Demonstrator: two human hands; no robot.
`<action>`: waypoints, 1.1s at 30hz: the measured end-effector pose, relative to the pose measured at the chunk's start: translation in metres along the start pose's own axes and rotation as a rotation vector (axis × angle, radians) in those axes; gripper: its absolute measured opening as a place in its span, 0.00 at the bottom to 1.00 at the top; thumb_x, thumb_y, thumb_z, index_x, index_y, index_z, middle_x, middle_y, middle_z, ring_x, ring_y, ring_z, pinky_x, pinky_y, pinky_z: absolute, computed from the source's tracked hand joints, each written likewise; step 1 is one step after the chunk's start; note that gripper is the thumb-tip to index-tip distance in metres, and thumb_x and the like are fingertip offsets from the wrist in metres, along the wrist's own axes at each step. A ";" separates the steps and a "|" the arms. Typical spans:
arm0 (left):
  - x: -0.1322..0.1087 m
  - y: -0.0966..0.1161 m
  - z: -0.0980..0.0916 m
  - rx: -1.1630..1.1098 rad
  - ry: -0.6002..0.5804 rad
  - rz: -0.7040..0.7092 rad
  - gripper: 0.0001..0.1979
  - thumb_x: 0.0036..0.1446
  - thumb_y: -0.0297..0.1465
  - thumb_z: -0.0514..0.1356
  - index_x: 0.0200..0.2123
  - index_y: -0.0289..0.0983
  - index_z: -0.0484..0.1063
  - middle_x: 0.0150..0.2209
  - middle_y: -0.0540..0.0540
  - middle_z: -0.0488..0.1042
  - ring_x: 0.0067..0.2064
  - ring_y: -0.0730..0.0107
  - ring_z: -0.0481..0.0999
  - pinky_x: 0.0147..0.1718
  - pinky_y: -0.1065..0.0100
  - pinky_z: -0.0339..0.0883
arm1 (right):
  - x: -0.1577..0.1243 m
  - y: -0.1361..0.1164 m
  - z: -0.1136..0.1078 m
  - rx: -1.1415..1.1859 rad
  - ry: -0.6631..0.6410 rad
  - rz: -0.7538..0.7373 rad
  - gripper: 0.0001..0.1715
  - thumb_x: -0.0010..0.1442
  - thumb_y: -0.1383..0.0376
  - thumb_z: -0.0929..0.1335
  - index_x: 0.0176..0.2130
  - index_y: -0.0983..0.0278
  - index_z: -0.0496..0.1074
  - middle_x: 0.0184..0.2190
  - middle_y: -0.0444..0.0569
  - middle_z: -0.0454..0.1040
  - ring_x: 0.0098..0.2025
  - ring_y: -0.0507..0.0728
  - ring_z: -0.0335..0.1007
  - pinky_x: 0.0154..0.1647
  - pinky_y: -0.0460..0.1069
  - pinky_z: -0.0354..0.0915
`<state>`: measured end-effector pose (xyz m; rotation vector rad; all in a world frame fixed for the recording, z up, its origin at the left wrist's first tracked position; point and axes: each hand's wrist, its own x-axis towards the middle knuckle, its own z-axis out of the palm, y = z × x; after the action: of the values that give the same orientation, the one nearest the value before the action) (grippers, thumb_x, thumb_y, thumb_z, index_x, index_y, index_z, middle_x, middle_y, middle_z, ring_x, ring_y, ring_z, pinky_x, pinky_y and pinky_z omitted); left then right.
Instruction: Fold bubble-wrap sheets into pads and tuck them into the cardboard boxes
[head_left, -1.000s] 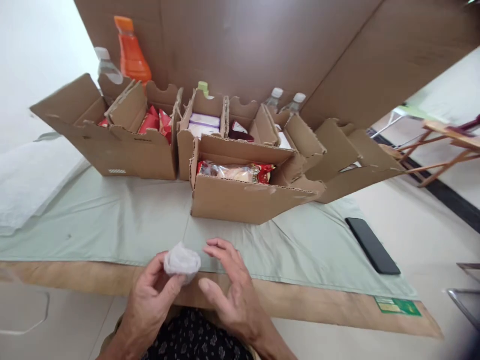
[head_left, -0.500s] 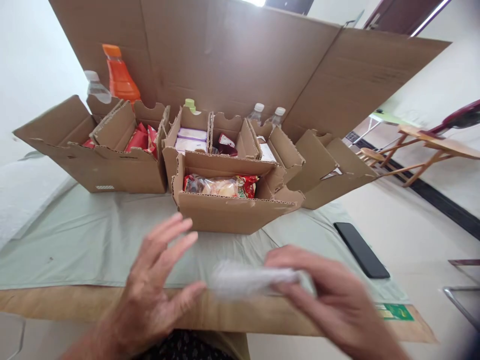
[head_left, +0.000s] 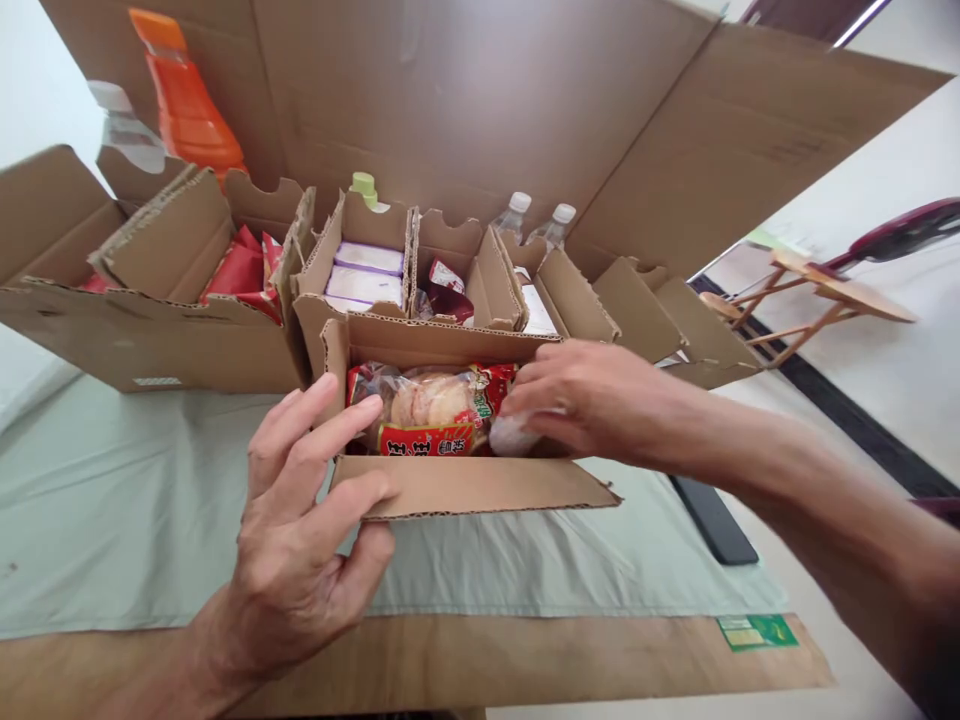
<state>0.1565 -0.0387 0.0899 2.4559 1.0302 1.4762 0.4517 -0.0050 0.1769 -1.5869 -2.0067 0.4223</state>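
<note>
My left hand (head_left: 307,545) grips the front wall of the small cardboard box (head_left: 480,488) near its left end, index finger on the inner face and thumb beneath. That wall is tilted outward toward me. Inside lies a clear and red bag of rice crackers (head_left: 435,405). Over the box's right end, my right hand (head_left: 574,395) is closed on a whitish, crumpled, plastic-like item (head_left: 514,435), which is down in the box beside the cracker bag. The fingers hide part of this item.
Behind stand cardboard bins holding red packets (head_left: 244,268), white-and-purple packs (head_left: 367,272) and a dark red packet (head_left: 450,290). An orange bottle (head_left: 191,110) and clear bottles (head_left: 516,212) rise behind them. A black phone (head_left: 712,520) lies right on the green cloth (head_left: 187,500).
My right hand has carried the whitish item from above the table's front edge forward into the box. My left hand has taken hold of the front wall, now tipped outward. The view is closer.
</note>
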 end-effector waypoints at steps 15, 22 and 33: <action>-0.023 -0.019 -0.002 -0.150 0.289 -0.314 0.38 0.61 0.31 0.66 0.71 0.53 0.59 0.75 0.53 0.56 0.75 0.46 0.56 0.74 0.40 0.53 | -0.068 -0.014 -0.041 -0.415 0.256 -0.079 0.12 0.69 0.57 0.68 0.45 0.55 0.82 0.43 0.48 0.85 0.45 0.58 0.80 0.53 0.58 0.72; -0.050 -0.043 0.013 -0.466 0.040 -0.779 0.41 0.58 0.37 0.69 0.72 0.50 0.57 0.73 0.42 0.60 0.71 0.44 0.65 0.68 0.38 0.63 | -0.142 0.030 0.032 -0.010 0.284 0.336 0.21 0.63 0.54 0.71 0.53 0.59 0.77 0.48 0.53 0.84 0.42 0.61 0.81 0.38 0.55 0.77; -0.069 0.018 0.030 -0.488 -0.068 -0.828 0.25 0.56 0.38 0.67 0.56 0.42 0.72 0.50 0.41 0.79 0.60 0.50 0.76 0.60 0.51 0.72 | -0.157 0.026 0.090 0.189 0.307 0.357 0.21 0.65 0.46 0.68 0.40 0.61 0.73 0.34 0.50 0.80 0.28 0.57 0.72 0.27 0.52 0.68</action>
<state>0.1686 -0.0858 0.0301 1.4527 1.2571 1.1514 0.4443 -0.1414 0.0562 -1.7697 -1.4186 0.4543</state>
